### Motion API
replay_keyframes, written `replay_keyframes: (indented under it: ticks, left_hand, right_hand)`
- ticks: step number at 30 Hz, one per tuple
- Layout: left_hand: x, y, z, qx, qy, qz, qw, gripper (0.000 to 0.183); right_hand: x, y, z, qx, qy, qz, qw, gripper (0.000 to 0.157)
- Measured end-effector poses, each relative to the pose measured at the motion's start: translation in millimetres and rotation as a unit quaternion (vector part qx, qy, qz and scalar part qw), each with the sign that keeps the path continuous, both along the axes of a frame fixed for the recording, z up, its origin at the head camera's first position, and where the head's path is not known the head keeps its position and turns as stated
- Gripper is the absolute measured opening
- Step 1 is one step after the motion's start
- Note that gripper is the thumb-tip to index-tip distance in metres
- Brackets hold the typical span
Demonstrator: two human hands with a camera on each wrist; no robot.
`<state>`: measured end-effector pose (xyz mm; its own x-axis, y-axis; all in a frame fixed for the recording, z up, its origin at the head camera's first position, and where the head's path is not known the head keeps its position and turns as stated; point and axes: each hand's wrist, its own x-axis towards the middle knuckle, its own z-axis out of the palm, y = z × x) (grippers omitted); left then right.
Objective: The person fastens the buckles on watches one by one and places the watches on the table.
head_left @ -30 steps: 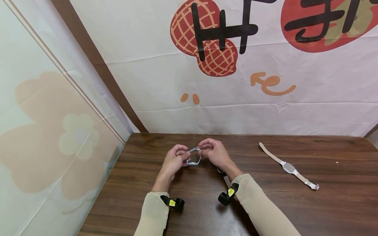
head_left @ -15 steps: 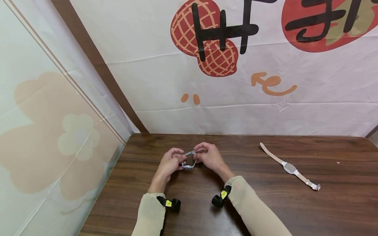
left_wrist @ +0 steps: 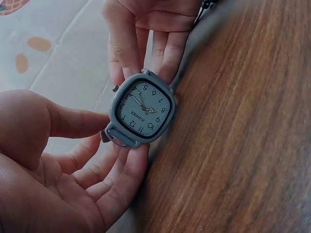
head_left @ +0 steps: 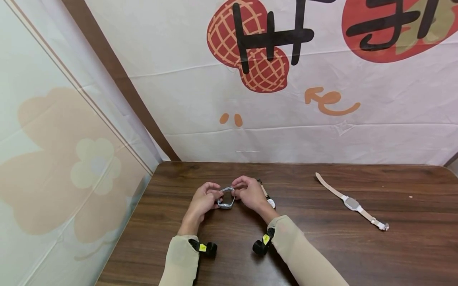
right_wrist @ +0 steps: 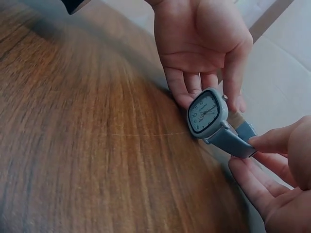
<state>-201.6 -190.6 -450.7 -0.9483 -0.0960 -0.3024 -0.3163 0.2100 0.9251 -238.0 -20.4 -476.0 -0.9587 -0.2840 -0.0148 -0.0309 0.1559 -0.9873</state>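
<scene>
A blue-grey wristwatch [head_left: 225, 206] with a rounded square case is held between both hands above the wooden table, its strap curved into a loop. My left hand [head_left: 202, 201] pinches the strap's left side between thumb and fingers. On the other side, my right hand [head_left: 251, 195] pinches the strap with thumb and fingertips. The left wrist view has the pale dial [left_wrist: 145, 108] facing the camera, numerals upside down. Seen from the right wrist, the strap [right_wrist: 229, 141] runs from the case into the right fingertips. Fingers partly cover the strap.
A white watch with a pale strap [head_left: 352, 203] lies stretched out on the table [head_left: 304, 238] to the right. Just beyond my right hand lies another watch [head_left: 271, 203], partly hidden. A printed cloth [head_left: 200, 99] hangs behind the table's back edge.
Both hands have shifted left and slightly nearer the person with the blue-grey watch. The watch beside my right wrist has come out from behind it. The white watch stays put.
</scene>
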Motion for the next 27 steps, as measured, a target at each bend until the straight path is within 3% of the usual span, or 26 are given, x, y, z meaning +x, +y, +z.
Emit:
replay_keyframes:
  ticks: [27]
  left_hand:
    - [0.8, -1.0, -0.6, -0.065, 0.015, 0.027, 0.9974, 0.027]
  right_hand:
    - [-0.6, -6.0, -2.9, 0.102, 0.048, 0.000, 0.994, 0.018]
